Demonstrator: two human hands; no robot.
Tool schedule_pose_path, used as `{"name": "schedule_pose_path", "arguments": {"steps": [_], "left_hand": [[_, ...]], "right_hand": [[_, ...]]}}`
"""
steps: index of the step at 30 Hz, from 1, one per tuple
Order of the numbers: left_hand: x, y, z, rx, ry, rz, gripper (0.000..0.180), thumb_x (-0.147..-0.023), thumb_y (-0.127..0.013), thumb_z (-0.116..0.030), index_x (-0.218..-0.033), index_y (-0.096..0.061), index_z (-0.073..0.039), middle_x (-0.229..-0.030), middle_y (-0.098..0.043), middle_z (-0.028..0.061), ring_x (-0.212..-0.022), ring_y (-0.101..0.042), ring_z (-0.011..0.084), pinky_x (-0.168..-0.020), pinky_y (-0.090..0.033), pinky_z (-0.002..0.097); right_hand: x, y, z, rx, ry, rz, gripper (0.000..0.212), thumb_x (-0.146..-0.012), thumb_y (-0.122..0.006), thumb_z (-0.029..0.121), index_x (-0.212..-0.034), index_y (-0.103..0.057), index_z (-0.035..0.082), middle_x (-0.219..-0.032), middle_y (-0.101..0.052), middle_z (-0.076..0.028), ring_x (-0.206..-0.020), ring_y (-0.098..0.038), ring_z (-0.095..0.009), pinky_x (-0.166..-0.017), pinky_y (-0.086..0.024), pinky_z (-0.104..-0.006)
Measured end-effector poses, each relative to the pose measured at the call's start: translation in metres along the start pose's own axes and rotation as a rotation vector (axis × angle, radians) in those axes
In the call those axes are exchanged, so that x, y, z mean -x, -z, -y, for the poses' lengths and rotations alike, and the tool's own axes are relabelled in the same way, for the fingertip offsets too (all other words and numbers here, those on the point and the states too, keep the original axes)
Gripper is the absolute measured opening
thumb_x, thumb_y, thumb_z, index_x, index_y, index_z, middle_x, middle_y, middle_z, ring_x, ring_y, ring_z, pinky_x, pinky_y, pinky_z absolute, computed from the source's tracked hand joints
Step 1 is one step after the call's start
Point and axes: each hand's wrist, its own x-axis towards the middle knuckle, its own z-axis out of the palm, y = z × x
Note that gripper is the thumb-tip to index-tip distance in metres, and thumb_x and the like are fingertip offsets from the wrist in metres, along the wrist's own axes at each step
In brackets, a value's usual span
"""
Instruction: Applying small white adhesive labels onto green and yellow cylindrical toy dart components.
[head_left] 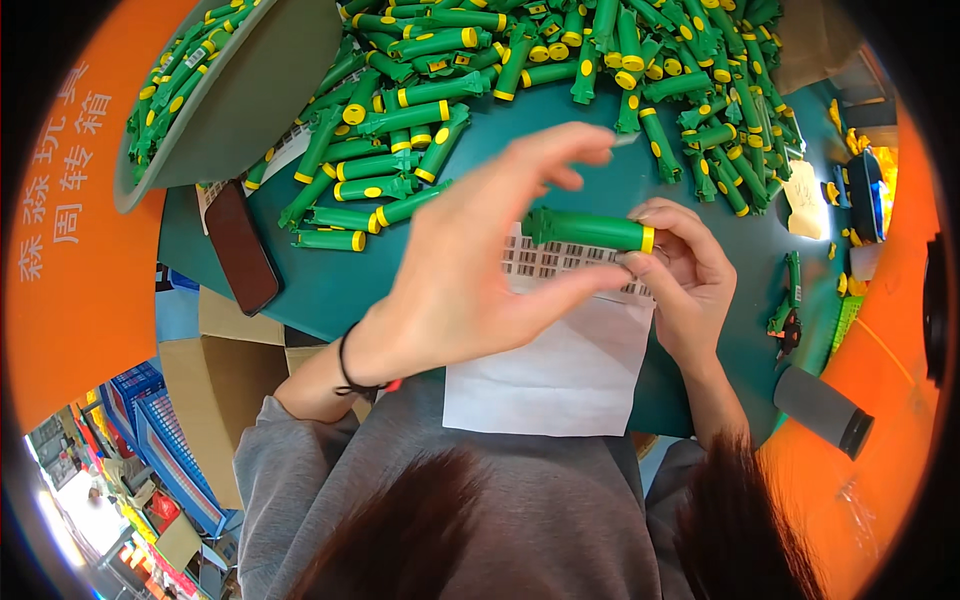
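My right hand (690, 275) pinches a green plastic tube (590, 231) by its yellow-ringed end, holding it level with the green end toward the left. Over the tube's left side is my left hand (460, 250), blurred a little, with thumb and index finger spread wide. A small pale piece, perhaps a sticker (626, 140), shows at the index fingertip. Under both hands lies a white sheet (550, 370), its upper part covered with rows of small printed labels, its lower part hanging over the table's near edge.
Many similar green tubes are heaped across the far table (335, 295). A grey tub (230, 110) of them stands at far left, near a dark phone (240, 250). At right are a grey cylinder (822, 410), a green-and-black tool (790, 310) and an open box (230, 390) sits lower left.
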Motion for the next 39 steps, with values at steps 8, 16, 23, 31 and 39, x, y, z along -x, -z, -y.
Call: {"name": "schedule_pose_path", "arguments": {"steps": [8, 16, 23, 31, 39], "left_hand": [[-0.004, 0.015, 0.007, 0.097, 0.061, 0.273, 0.008, -0.090, -0.069, -0.001, -0.097, -0.067, 0.001, -0.105, -0.070, 0.0117, -0.094, -0.065, 0.0160, -0.087, -0.051, 0.0303], [-0.008, 0.013, 0.003, 0.028, 0.095, 0.282, 0.008, -0.089, -0.069, -0.002, -0.096, -0.067, 0.002, -0.102, -0.071, 0.0116, -0.087, -0.066, 0.0155, -0.082, -0.052, 0.0288], [-0.007, 0.010, 0.002, -0.035, 0.105, 0.275, 0.009, -0.089, -0.071, -0.003, -0.096, -0.067, 0.002, -0.101, -0.071, 0.0109, -0.086, -0.065, 0.0158, -0.082, -0.052, 0.0288], [-0.004, 0.006, 0.000, -0.033, 0.131, 0.255, 0.010, -0.089, -0.071, -0.003, -0.096, -0.066, 0.002, -0.100, -0.071, 0.0103, -0.087, -0.065, 0.0147, -0.083, -0.052, 0.0283], [-0.004, 0.004, 0.004, -0.012, 0.199, 0.292, 0.014, -0.087, -0.074, -0.002, -0.098, -0.066, 0.001, -0.099, -0.072, 0.0087, -0.088, -0.066, 0.0137, -0.083, -0.053, 0.0278]], "right_hand": [[0.000, -0.005, 0.008, 0.040, -0.023, 0.015, 0.041, -0.079, -0.073, -0.013, -0.119, -0.062, -0.008, -0.124, -0.061, -0.020, -0.113, -0.063, -0.026, -0.097, -0.053, -0.0355], [-0.002, -0.004, 0.009, 0.108, 0.031, 0.046, 0.037, -0.083, -0.071, -0.013, -0.119, -0.065, -0.007, -0.124, -0.061, -0.019, -0.111, -0.064, -0.025, -0.095, -0.059, -0.0372], [-0.001, -0.006, 0.011, 0.094, 0.029, 0.035, 0.037, -0.083, -0.072, -0.012, -0.119, -0.065, -0.007, -0.124, -0.061, -0.018, -0.111, -0.064, -0.025, -0.097, -0.059, -0.0369], [0.001, -0.007, 0.013, 0.108, 0.016, 0.020, 0.037, -0.083, -0.073, -0.011, -0.119, -0.066, -0.006, -0.123, -0.062, -0.018, -0.110, -0.065, -0.024, -0.096, -0.058, -0.0356], [0.002, -0.004, 0.010, 0.148, 0.018, 0.037, 0.035, -0.082, -0.073, -0.011, -0.117, -0.067, -0.006, -0.122, -0.064, -0.018, -0.109, -0.066, -0.023, -0.094, -0.059, -0.0349]]}}
